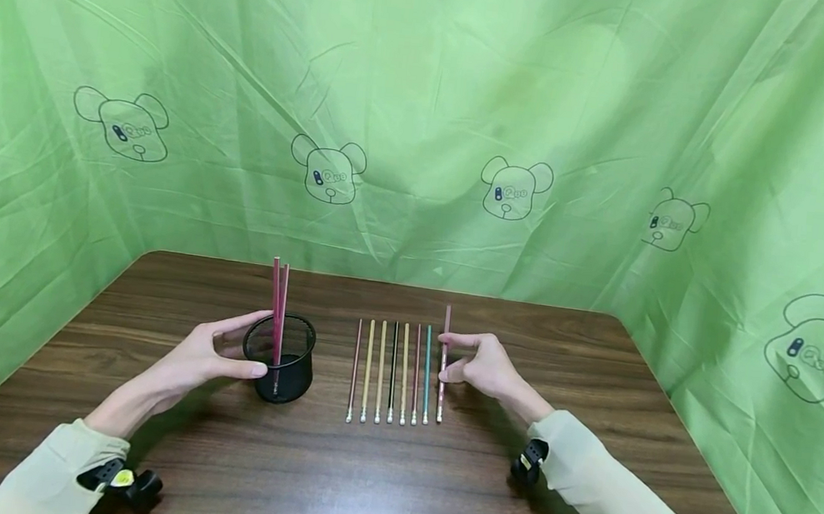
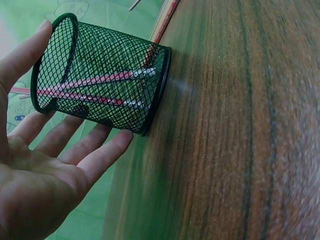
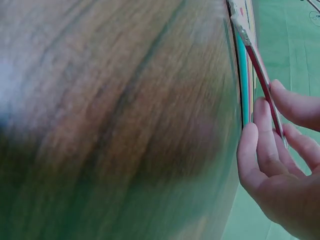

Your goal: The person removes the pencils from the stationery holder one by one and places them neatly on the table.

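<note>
A black mesh pencil cup [image 1: 294, 379] stands upright on the table, with two reddish-pink pencils [image 1: 279, 302] leaning inside it. My left hand [image 1: 209, 357] holds the cup from its left side, the thumb at the rim and the fingers along the mesh wall [image 2: 105, 47]. At the right end of a row of pencils, my right hand [image 1: 483, 365] pinches a pink patterned pencil [image 1: 440, 398] between thumb and fingers. In the right wrist view this pencil [image 3: 257, 65] slants away from the tabletop, its eraser end low. A teal pencil [image 1: 427, 376] lies just left of it.
Several more pencils, yellow, dark and reddish, including a black one [image 1: 394, 372], lie side by side between the hands, erasers toward me. The brown wood-grain table [image 1: 373, 487] ends at a green cloth [image 1: 414, 240] printed with bear faces, which hangs behind and at both sides.
</note>
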`<move>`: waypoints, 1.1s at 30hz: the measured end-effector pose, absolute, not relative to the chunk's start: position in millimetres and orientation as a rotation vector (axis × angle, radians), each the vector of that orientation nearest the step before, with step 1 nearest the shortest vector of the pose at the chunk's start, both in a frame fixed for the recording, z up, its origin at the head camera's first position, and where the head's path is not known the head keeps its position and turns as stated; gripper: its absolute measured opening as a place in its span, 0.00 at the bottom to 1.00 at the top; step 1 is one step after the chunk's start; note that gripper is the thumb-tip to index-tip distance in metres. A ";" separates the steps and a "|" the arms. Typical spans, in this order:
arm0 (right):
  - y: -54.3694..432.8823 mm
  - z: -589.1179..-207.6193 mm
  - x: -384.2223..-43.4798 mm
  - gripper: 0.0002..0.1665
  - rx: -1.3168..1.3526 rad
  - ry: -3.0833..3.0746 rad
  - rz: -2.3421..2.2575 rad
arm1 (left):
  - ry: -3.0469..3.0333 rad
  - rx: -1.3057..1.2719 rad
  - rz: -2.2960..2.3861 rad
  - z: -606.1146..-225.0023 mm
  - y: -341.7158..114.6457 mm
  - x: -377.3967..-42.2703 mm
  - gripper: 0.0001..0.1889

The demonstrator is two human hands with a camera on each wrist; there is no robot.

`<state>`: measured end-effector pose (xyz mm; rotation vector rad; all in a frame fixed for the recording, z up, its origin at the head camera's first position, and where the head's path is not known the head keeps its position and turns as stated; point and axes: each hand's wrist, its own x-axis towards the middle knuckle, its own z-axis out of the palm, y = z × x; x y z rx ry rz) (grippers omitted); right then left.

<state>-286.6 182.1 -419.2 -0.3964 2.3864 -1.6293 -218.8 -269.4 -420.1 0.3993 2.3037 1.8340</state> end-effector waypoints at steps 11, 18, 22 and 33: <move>184.2 -423.6 -288.8 0.38 -0.359 2.403 -1.546 | 2.308 0.397 1.825 -419.4 -268.6 -218.9 0.44; 181.7 -422.8 -290.1 0.38 -0.283 2.410 -1.507 | 2.309 0.401 1.829 -419.5 -269.1 -218.6 0.44; 180.6 -423.6 -291.3 0.37 -0.273 2.426 -1.479 | 2.318 0.394 1.822 -419.2 -269.2 -218.1 0.44; 178.7 -425.0 -294.7 0.36 -0.299 2.463 -1.402 | 2.327 0.394 1.804 -418.2 -269.3 -217.8 0.44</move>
